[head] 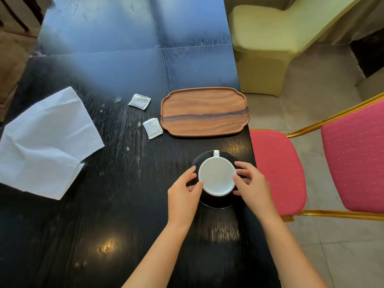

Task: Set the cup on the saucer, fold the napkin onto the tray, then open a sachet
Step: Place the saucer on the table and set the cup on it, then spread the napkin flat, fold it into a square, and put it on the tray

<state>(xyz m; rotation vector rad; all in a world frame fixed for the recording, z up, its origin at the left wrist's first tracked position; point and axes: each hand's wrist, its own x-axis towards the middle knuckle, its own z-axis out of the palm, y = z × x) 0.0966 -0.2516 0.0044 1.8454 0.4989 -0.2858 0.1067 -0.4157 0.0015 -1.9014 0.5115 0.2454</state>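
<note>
A white cup (pixel 217 176) stands upright on a black saucer (pixel 216 202) near the table's right edge, its handle pointing away from me. My left hand (pixel 184 193) touches the cup's left side with its fingertips. My right hand (pixel 252 187) cups the right side, fingers resting over the saucer's rim. An empty wooden tray (pixel 204 111) lies beyond the cup. Two white sachets (pixel 139 101) (pixel 152 127) lie left of the tray. A white napkin (pixel 45 142) lies unfolded and creased at the left.
The dark wooden table (pixel 116 204) ends just right of the saucer and tray. A pink chair with a gold frame (pixel 311 167) stands close on the right. A cream upholstered chair (pixel 261 48) sits at the far right.
</note>
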